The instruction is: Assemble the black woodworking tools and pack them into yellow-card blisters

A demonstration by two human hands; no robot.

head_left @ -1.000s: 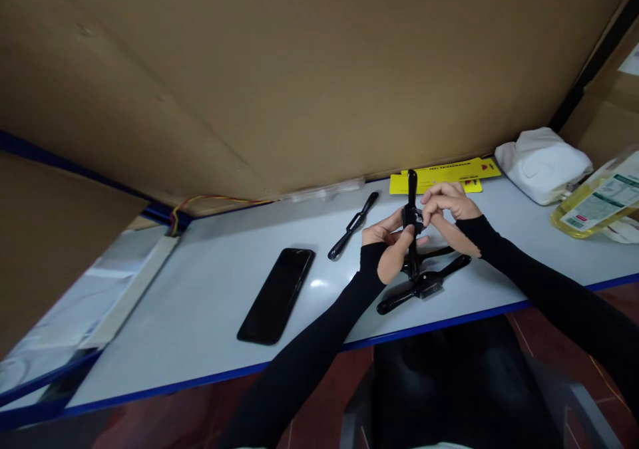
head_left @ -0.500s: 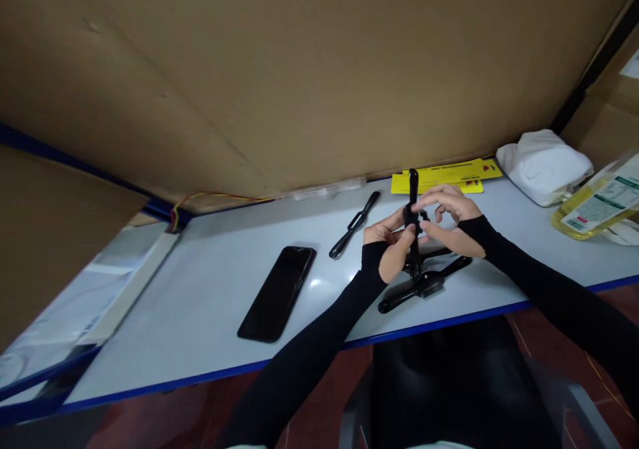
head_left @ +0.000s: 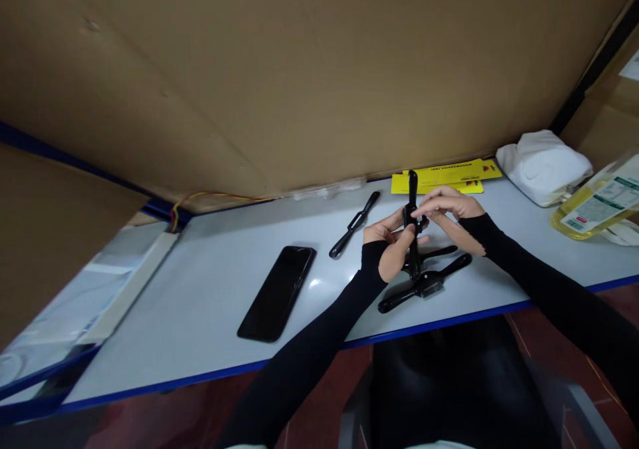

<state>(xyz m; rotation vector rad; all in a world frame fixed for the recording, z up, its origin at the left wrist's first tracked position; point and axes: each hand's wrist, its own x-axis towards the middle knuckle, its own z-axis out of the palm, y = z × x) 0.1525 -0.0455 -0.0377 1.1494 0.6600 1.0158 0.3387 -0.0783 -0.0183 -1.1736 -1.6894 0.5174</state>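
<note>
A black spokeshave is held with its long handles pointing away from and toward me. My left hand is closed around its middle, thumb on top. From the right, my right hand has its fingers drawn together on the spokeshave's middle; the small part under the fingertips is hidden. Beneath and in front of the hands, a second spokeshave with a blade lies on the table, and another black handled tool behind it is partly covered. A bare spokeshave body lies apart, left of my hands.
A black phone lies on the white table. Yellow printed cards and clear plastic strips lie along the cardboard wall. A white bundle and a bottle of yellow liquid stand at right.
My right hand's fingers have come closer together over the spokeshave's middle, and its thumb has drawn back under them. My left hand keeps nearly the same grip and place.
</note>
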